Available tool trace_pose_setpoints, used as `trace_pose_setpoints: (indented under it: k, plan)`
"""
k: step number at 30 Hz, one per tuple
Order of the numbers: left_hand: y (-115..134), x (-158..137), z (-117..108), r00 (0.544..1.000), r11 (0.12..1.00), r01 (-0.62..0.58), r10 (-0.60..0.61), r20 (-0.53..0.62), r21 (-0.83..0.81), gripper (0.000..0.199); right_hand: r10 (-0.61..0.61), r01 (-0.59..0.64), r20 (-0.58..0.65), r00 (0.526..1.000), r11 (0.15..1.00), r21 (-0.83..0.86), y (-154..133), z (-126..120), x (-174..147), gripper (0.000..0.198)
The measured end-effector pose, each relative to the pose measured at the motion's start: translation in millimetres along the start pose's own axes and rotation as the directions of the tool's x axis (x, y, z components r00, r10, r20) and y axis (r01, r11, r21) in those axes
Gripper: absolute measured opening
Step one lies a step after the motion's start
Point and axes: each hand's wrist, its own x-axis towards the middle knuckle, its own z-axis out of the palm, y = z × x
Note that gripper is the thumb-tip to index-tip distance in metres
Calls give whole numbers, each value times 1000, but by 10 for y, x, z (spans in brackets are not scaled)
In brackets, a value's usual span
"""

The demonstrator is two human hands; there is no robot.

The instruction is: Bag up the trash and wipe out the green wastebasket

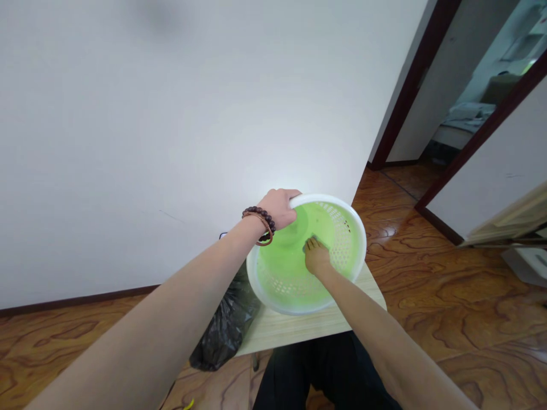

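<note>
Left hand (pixel 280 208) clamped on far-left rim of white basket (pixel 356 225), green bowl (pixel 290 262) nested inside. Right hand (pixel 317 256) inside bowl, fingers down; can't tell its grip. Basket sits on wooden surface (pixel 299 327), black bag (pixel 226 324) to its left.

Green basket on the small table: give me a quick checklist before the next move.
1. Left hand grips the white rim of the basket: ok.
2. Right hand is inside the basket, fingers down on its floor: ok.
3. Basket seated on the light wooden table: not ok, it overhangs the left edge.
4. Anything held under the right hand: cannot tell.
5. Black plastic bag clear of the basket: not ok, it sits right beneath the overhanging rim.
</note>
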Motion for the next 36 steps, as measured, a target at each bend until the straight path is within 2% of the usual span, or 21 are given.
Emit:
trace_pose_setpoints:
  k: [2,4,6,7,9,11,13,14,16,19,21,22,25,26,28,30,32,35,36]
  plan:
    - [0,-12,6,1000,1000,4,-4,-7,5,40,-29,18,57,998,983,181,-340,89,74,44]
    - [6,-16,13,1000,1000,2,-2,-7,19,38,-70,53,61,996,969,240,-667,149,141,44]
    - [14,-15,17,1000,999,-6,6,-2,48,36,-105,88,40,994,946,312,-817,174,185,46]
    - [19,-12,17,1000,998,-7,7,2,65,34,-127,105,47,991,941,321,-793,175,194,46]
    - [31,-7,16,1000,995,-1,0,13,101,32,-159,125,97,983,950,286,-566,160,187,45]
    - [52,-4,16,1000,992,7,-10,23,125,31,-112,84,117,987,971,222,-227,131,160,46]
    - [85,-4,21,1000,991,-5,1,26,134,30,0,-6,43,999,991,133,15,99,141,46]
    - [105,-4,25,999,991,-18,14,29,135,30,47,-49,17,999,992,118,48,87,143,46]
    - [154,-2,38,999,990,-38,33,38,134,29,79,-82,23,997,984,156,-87,77,171,45]
    - [218,13,57,999,991,-29,22,50,134,29,-10,-16,91,996,958,286,-561,86,228,42]
    - [232,25,63,999,991,-22,16,49,129,29,-82,54,53,995,916,398,-762,88,219,43]
    - [226,30,62,999,992,-25,20,48,124,29,-132,108,25,991,895,433,-770,84,189,43]
    - [175,33,50,998,993,-43,38,42,114,32,-228,209,15,973,916,343,-433,43,21,45]
    - [157,32,45,999,992,-42,37,39,116,32,-190,173,46,981,953,247,-261,22,-41,46]
    - [132,32,39,999,993,-19,16,28,118,33,-66,62,20,998,985,163,18,-20,-133,46]
    - [120,33,37,1000,994,17,-19,15,106,34,41,-42,5,999,986,164,78,-45,-159,46]
    - [109,35,39,998,995,52,-54,12,88,35,72,-80,47,996,971,224,-116,-47,-123,44]
    - [77,34,51,997,992,71,-73,20,100,33,9,-34,70,997,932,361,-621,-32,-29,41]
    - [66,34,57,997,991,67,-69,19,116,32,6,-23,36,999,865,500,-756,-27,-8,41]
